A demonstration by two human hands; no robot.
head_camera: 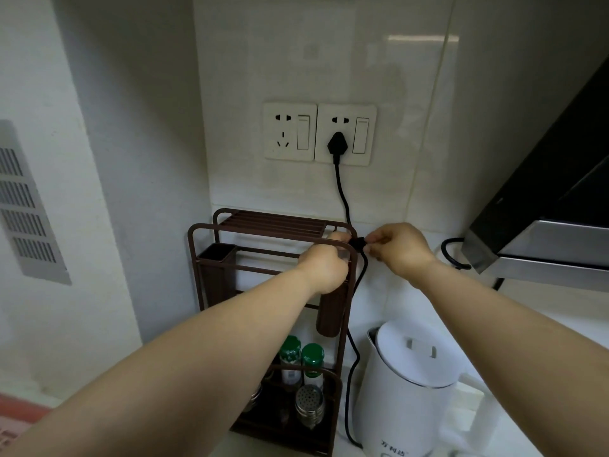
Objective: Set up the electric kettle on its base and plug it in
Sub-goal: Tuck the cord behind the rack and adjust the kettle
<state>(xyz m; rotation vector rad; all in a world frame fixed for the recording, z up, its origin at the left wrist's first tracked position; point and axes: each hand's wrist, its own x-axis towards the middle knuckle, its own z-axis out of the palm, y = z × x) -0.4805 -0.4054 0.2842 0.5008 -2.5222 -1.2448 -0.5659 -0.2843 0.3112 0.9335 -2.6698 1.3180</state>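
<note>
White tiled walls meet in a corner above a pale desk (514,328). The kettle (408,387) stands near the desk's front, beside a brown rack (211,245). Its plug (336,144) sits in the right socket (346,135). The left hand (324,267) and right hand (400,247) pinch the cord (344,199) with curled fingers.

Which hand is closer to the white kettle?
Right. The right hand pinches the black cord almost straight above the kettle; the left hand sits farther left, over the brown rack.

Glossy white plastic kettle (412,384), matt brown metal rack (211,268), glossy tiles (329,44).
</note>
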